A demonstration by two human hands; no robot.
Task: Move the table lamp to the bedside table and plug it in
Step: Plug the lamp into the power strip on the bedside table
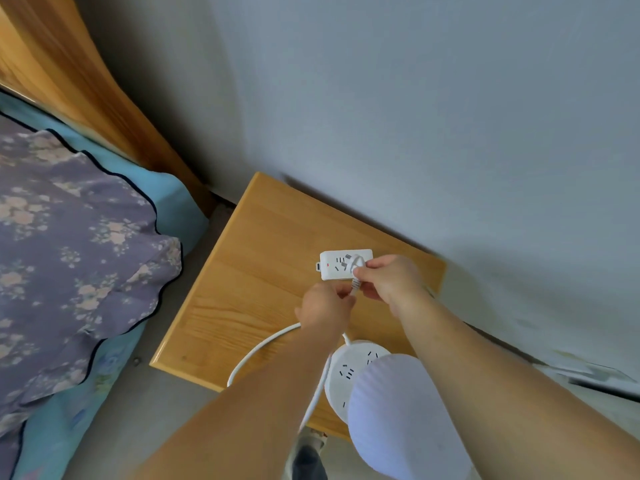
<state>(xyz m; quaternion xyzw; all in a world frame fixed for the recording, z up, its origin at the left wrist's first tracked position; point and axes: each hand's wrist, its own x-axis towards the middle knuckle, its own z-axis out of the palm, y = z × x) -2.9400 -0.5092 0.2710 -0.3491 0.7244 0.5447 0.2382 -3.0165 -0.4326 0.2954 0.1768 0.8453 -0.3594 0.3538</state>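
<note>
The white table lamp [398, 410] stands at the near edge of the wooden bedside table [263, 258], its round base showing socket slots under the pale shade. A white power strip [334, 266] lies on the table, a small red light on at its left. My right hand [388, 278] pinches the lamp's white plug [358, 264] right over the strip's right end. My left hand [325, 310] holds the white cord [263, 344] just below the plug. The cord loops back toward the lamp.
A pale wall rises right behind the table. To the left is a bed with a blue sheet [173, 202], a floral purple quilt [69, 244] and a wooden headboard [79, 81]. A foot [308, 455] stands on the grey floor below the table.
</note>
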